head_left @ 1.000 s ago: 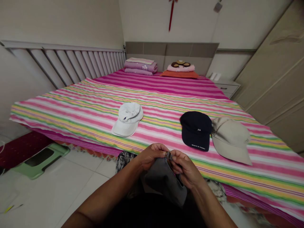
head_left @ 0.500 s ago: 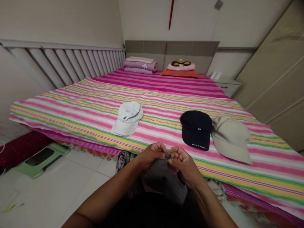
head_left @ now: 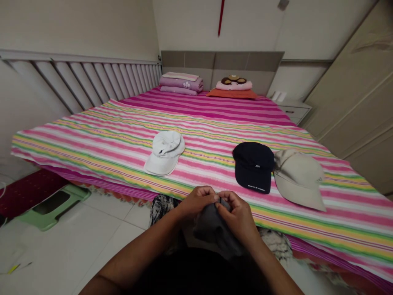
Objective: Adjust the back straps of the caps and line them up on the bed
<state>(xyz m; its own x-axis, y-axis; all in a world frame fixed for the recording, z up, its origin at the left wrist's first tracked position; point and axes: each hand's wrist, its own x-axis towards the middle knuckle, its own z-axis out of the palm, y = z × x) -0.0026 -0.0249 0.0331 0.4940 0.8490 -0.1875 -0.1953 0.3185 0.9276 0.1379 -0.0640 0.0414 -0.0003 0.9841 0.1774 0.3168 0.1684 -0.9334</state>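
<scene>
Close to my body, both hands are pinched together on a dark grey cap (head_left: pixel 211 225), which hangs limp over my lap. My left hand (head_left: pixel 199 201) grips its upper edge between thumb and fingers. Fingertips almost touching the left ones, my right hand (head_left: pixel 238 213) holds the same edge from the other side. The small part between the fingertips is mostly covered. Beyond them on the bed lie a white cap (head_left: pixel 166 151) to the left, a navy cap (head_left: pixel 254 166) to the right, and a beige cap (head_left: pixel 299 176) against the navy one.
A striped sheet (head_left: pixel 101 135) covers the bed. Folded purple bedding (head_left: pixel 181 85) and a pink folded piece on an orange pillow (head_left: pixel 231 94) sit by the headboard (head_left: pixel 199 61). A green stool (head_left: pixel 46 219) stands on the floor at left; a nightstand (head_left: pixel 293 108) is back right.
The grey cap has shifted and bunched between my hands. The small buckle-like piece seen earlier at my fingertips is now covered, and my right hand has turned inward slightly.
</scene>
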